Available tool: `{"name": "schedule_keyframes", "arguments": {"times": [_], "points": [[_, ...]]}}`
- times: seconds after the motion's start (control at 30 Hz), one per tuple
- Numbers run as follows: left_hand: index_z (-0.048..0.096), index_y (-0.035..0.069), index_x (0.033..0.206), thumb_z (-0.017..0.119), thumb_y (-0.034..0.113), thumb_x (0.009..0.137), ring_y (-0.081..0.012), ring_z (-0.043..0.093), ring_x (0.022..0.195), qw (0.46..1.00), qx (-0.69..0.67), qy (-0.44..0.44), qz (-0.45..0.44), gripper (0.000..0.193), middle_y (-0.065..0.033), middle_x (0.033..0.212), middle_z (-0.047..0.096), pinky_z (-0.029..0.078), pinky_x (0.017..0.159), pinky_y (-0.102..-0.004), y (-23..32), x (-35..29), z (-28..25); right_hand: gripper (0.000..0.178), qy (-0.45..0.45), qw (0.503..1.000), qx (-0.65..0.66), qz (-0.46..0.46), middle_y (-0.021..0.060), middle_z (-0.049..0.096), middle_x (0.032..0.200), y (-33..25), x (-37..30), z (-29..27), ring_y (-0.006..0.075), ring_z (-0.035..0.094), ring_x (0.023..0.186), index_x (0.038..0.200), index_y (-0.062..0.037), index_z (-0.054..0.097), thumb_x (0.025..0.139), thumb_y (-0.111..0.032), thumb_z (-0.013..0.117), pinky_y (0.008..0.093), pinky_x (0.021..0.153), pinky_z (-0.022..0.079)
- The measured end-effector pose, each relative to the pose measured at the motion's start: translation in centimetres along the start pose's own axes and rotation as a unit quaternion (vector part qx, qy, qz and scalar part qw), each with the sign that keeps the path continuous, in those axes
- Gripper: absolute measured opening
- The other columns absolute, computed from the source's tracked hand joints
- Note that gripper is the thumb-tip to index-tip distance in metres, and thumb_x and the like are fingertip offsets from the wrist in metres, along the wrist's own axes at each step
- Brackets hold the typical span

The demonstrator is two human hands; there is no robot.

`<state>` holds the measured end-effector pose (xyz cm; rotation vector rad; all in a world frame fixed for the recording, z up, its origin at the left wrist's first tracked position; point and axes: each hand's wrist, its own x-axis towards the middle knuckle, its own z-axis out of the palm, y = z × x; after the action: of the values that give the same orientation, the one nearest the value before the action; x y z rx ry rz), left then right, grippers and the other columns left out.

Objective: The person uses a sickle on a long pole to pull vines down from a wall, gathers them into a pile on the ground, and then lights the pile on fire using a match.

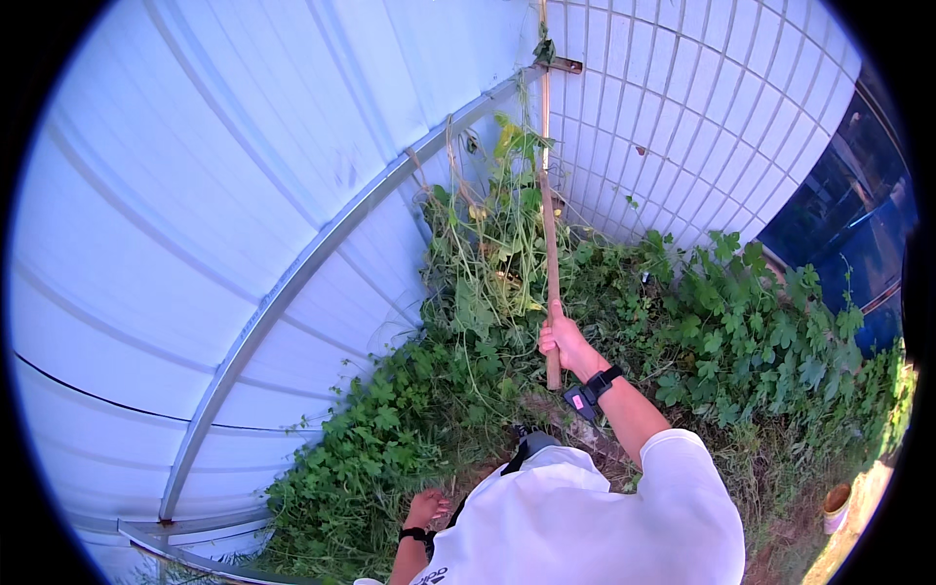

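Panel wall [224, 185]: white, filling my left side, a grey rail [283, 285] curving across it (my fisheye bends straight edges).
Tiled wall [697, 107]: white, meeting the panels behind the stick's upper part.
Plants [751, 327]: leafy green, low along both walls; tangled vines [468, 234] hang just left of the stick.
Shirt [595, 517]: white, hiding most of the wearer's legs from me.
Stick [549, 244]: before the corner, its long axis running almost straight up my view, away from the wearer; the butt points back toward the shirt. My top edge cuts off the far end, and leaves [545, 49] muddle the outline there.
Right hand [564, 338]: wrapped round the stick near its butt.
Left hand [427, 508]: low beside the shirt, fingers loosely parted.
Bucket [834, 522]: lower right, contents unreadable.
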<state>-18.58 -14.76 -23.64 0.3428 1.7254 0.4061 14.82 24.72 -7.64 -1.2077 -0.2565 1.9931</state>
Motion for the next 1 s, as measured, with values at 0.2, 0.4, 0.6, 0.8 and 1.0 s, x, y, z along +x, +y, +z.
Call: {"name": "schedule_keyframes", "arguments": {"times": [0.2, 0.4, 0.6, 0.8, 1.0], "points": [[0.055, 0.003, 0.122, 0.048, 0.031, 0.099, -0.0129, 0.064, 0.076, 0.988, 0.030, -0.014, 0.150, 0.037, -0.0089, 0.104, 0.069, 0.051, 0.064, -0.0267, 9.8, 0.8, -0.3, 0.051, 0.015, 1.000, 0.022, -0.008, -0.0050, 0.032, 0.060, 5.2, -5.8, 0.8, 0.0055, 0.028, 0.044, 0.083, -0.0100, 0.036, 0.095, -0.059, 0.044, 0.0200, 0.037, 0.028], [0.056, 0.005, 0.119, 0.044, 0.034, 0.101, -0.0116, 0.063, 0.081, 0.949, -0.020, -0.145, 0.279, 0.036, -0.0058, 0.101, 0.068, 0.050, 0.071, -0.0253, 22.6, -5.7, 5.4, 0.051, 0.037, 0.998, 0.043, -0.024, -0.0061, 0.030, 0.060, 8.4, -10.7, -1.8, 0.0044, 0.027, 0.043, 0.083, -0.0107, 0.037, 0.094, -0.060, 0.044, 0.0195, 0.036, 0.025], [0.048, 0.006, 0.126, 0.039, 0.038, 0.102, -0.0182, 0.063, 0.089, 0.916, -0.022, -0.310, 0.254, 0.042, -0.0109, 0.114, 0.061, 0.054, 0.078, -0.0329, 23.9, -12.8, 11.0, 0.051, 0.059, 0.997, 0.039, -0.043, -0.0061, 0.030, 0.059, 12.1, -14.6, -1.2, 0.0044, 0.027, 0.043, 0.084, -0.0094, 0.038, 0.094, -0.059, 0.043, 0.0192, 0.036, 0.025], [0.045, 0.006, 0.126, 0.037, 0.046, 0.101, -0.0211, 0.061, 0.093, 0.910, -0.045, -0.371, 0.177, 0.048, -0.0112, 0.113, 0.058, 0.055, 0.078, -0.0383, 20.3, -15.8, 11.2, 0.050, 0.067, 0.994, 0.040, -0.073, -0.0060, 0.031, 0.059, 13.9, -17.6, 0.8, 0.0045, 0.027, 0.043, 0.085, -0.0085, 0.039, 0.096, -0.058, 0.042, 0.0193, 0.036, 0.025], [0.046, 0.004, 0.125, 0.036, 0.055, 0.099, -0.0241, 0.066, 0.088, 0.896, -0.096, -0.420, 0.106, 0.057, -0.0148, 0.108, 0.061, 0.056, 0.081, -0.0418, 17.6, -17.9, 8.6, 0.049, 0.135, 0.988, 0.026, -0.073, -0.0058, 0.031, 0.060, 17.8, -21.0, 1.3, 0.0048, 0.027, 0.044, 0.085, -0.0080, 0.039, 0.097, -0.055, 0.041, 0.0190, 0.037, 0.026]]}}
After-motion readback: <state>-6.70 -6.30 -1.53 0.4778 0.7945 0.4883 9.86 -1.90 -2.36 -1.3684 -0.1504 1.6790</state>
